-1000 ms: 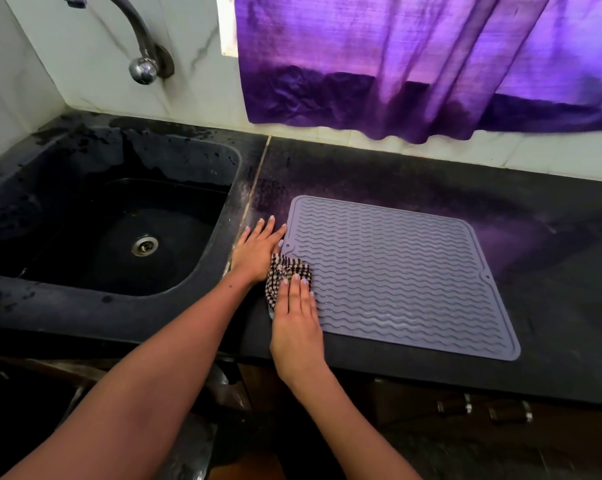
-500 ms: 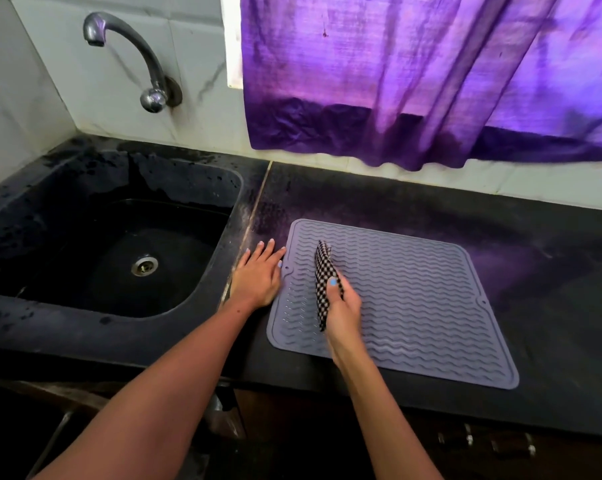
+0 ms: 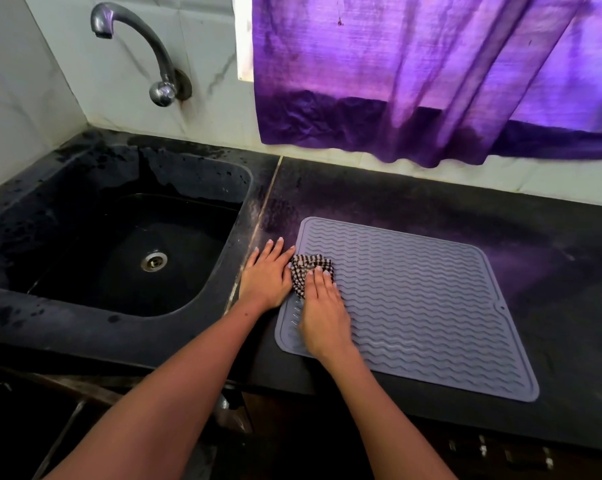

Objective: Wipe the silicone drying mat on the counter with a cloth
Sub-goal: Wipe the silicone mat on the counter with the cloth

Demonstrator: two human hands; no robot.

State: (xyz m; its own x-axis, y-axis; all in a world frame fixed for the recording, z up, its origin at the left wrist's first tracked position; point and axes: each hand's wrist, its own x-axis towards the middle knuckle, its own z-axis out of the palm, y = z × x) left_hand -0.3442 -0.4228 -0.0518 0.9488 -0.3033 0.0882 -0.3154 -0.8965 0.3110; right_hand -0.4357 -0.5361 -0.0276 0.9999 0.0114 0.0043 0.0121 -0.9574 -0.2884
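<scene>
Since half-second ago: cloth (image 3: 311,273) returned from mid-mat to left edge of drying mat (image 3: 413,306). Right hand (image 3: 322,306) fingers flat, pressing cloth. Left hand (image 3: 266,277) flat on counter (image 3: 552,289), bracing edge. Wiping strokes ongoing; most of mat likely remaining.

At frame centre a grey-lilac mat (image 3: 413,306) ribbed with wavy lines carries a black-and-white checked cloth (image 3: 308,271), on a black counter (image 3: 552,271) under a purple curtain (image 3: 431,71).
</scene>
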